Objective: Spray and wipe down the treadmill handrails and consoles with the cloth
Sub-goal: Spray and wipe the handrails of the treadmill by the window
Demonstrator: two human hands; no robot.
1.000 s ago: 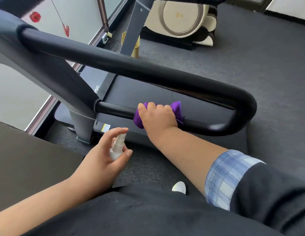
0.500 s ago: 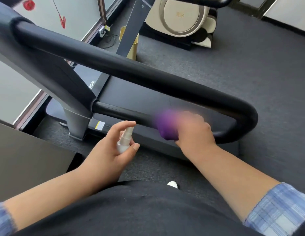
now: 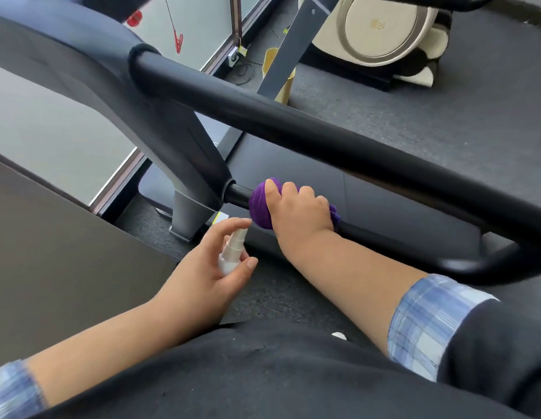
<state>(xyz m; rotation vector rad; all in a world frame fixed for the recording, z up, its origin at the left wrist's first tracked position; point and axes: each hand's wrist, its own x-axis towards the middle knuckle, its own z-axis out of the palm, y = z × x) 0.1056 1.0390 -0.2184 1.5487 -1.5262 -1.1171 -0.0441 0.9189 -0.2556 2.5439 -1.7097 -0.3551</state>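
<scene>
Here, the right hand (image 3: 296, 211) wraps the purple cloth (image 3: 260, 207) tight around the thin lower rail (image 3: 384, 237) (near the grey post (image 3: 187, 182)). At seven o'clock from it, the left hand (image 3: 202, 279) holds a small white spray bottle (image 3: 231, 257), fingers curled around it.

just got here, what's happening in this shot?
A person is cleaning a treadmill. The right hand presses a purple cloth around the lower handrail bar, close to where it joins the upright post. The left hand holds a small white spray bottle just below, nozzle up, not visibly spraying.
</scene>
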